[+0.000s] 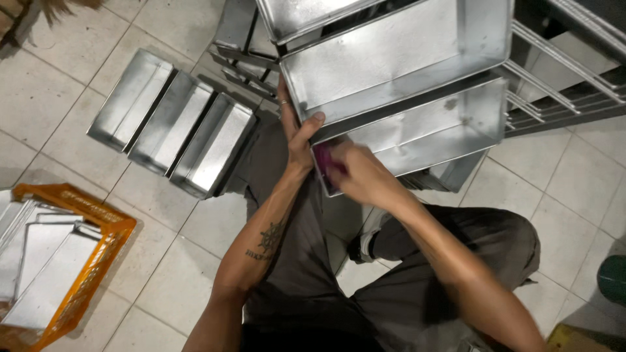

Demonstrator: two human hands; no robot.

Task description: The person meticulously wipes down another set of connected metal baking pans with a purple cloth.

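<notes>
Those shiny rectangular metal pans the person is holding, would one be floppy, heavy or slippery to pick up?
The shiny rectangular metal pan probably stays stiff: its walls and rolled rim look straight. It seems fairly light, since the left hand steadies its corner with only fingers and thumb. The smooth surface may be slippery. The right hand presses a small purple object into the pan below.

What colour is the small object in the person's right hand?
The small object in the right hand is magenta-purple, seen in the head view.

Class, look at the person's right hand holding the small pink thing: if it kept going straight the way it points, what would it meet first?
The right hand points toward the left hand, so it would probably meet that wrist first, at the lower metal tray's corner. Depth is unclear; it may pass into the tray instead.
</notes>
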